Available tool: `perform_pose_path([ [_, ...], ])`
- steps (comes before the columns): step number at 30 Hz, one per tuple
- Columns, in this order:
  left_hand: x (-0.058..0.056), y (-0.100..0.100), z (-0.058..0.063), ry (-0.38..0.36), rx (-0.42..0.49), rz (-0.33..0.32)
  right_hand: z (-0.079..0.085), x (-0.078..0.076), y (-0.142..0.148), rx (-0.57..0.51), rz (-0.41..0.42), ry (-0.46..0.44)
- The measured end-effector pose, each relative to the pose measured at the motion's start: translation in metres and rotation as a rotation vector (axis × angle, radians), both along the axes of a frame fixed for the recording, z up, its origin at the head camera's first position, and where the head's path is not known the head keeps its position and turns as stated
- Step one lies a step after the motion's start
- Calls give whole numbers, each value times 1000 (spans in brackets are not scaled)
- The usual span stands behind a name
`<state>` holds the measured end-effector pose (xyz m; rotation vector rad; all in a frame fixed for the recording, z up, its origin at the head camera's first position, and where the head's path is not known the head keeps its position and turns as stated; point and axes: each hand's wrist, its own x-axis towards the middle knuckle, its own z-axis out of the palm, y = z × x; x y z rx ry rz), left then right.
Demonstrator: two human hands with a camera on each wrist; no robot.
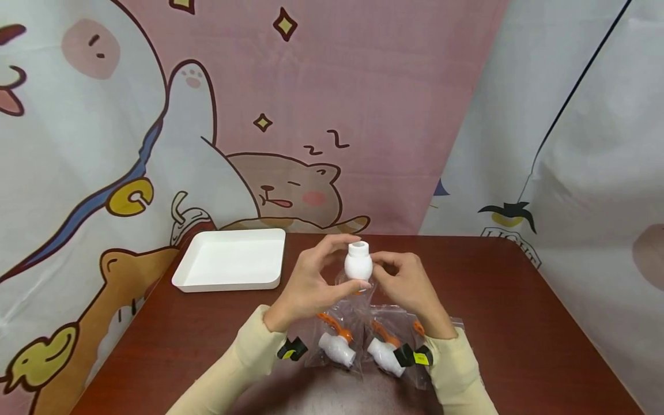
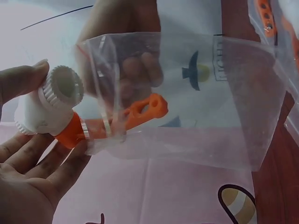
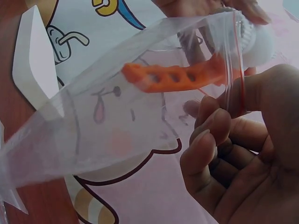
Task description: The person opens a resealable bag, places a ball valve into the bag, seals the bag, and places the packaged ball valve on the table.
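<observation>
A white plastic ball valve with an orange lever handle is held up over the table. My left hand grips its white body, thumb on one side and fingers on the other. A clear zip bag covers the handle, while the white body stands out past the bag's mouth. At that mouth, my right hand pinches the edge of the bag between thumb and forefinger. Its other fingers are curled in, close below the handle.
Two more white valves with orange handles lie in clear bags on the dark red table, below my wrists. A shallow white tray stands at the back left. A printed cloth hangs behind the table.
</observation>
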<state>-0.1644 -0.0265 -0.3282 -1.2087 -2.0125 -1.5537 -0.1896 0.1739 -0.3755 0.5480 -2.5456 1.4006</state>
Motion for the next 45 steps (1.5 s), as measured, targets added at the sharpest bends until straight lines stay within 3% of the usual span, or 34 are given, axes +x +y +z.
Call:
perform_pose_path([
  [7, 1, 1, -3, 32, -72, 35, 1, -1, 2, -36, 13, -40],
  [16, -15, 0, -29, 34, -167, 81, 2, 0, 2, -19, 23, -35],
  [20, -18, -1, -32, 14, -180, 71, 3, 0, 1, -8, 19, -33],
  [30, -20, -4, -31, 51, -265, 62, 5, 0, 1, -9, 12, -52],
  [36, -20, -2, -32, 117, -243, 44, 6, -1, 1, -34, -5, -78],
  [43, -2, -3, -9, 98, -192, 16, 6, -1, 1, -40, 23, -108],
  [45, -3, -3, -11, 98, -183, 5, 6, -1, 1, -40, 23, -105],
])
